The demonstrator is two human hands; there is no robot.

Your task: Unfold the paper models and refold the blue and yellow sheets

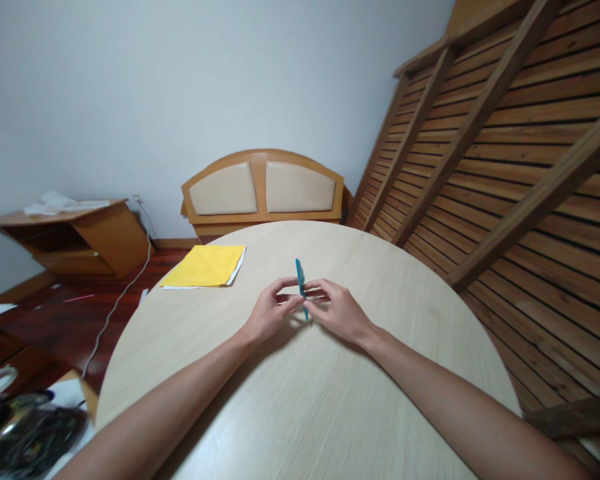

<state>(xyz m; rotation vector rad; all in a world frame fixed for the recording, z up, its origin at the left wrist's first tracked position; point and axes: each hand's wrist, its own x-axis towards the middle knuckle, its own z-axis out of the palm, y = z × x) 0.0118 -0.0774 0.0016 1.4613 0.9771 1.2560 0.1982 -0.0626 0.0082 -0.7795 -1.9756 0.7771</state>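
Note:
A small, thin teal piece, which looks like folded paper, stands nearly edge-on above the middle of the round table. My left hand pinches it from the left, thumb near its lower part and fingers behind. From the right, my right hand grips the same piece with thumb and fingertips. Both thumbs almost meet at the piece. Its exact folds are too small to make out. To the left on the tabletop lies a stack of yellow paper with white sheets under it.
A wooden slatted frame leans along the right side, close to the table. Beyond the table stands a padded headboard. At left are a low wooden cabinet, a white cable on the floor, and a box of clutter.

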